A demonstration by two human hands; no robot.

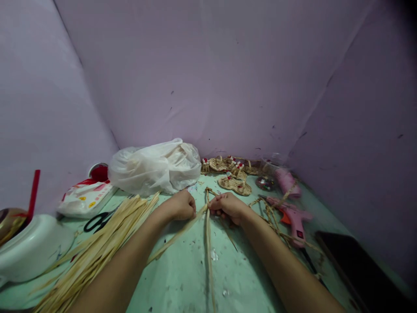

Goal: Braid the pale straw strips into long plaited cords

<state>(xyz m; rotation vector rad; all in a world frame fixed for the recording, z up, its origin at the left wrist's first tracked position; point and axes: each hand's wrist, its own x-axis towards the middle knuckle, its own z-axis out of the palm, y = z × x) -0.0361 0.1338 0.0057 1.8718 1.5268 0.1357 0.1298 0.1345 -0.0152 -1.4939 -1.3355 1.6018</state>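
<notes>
My right hand [227, 208] is closed in a pinch on a thin straw braid [207, 198], where its flat strands part. The braid's knotted top end lies just beyond my fingertips. My left hand [183, 205] is curled closed at a pale straw strand [177, 235], which runs from the braid down past my left forearm; the exact grip is partly hidden. Another straw strand [208, 252] hangs straight down toward the table's front edge. Left of my left forearm lies a bundle of loose straw strips [107, 243].
Behind my hands are a white plastic bag [156, 167] and woven straw pieces [234, 184] with red and white beads. Black-handled scissors [96, 221] lie left. At right are a pink glue gun [296, 221], a pink roll [288, 182] and a dark flat device [358, 269].
</notes>
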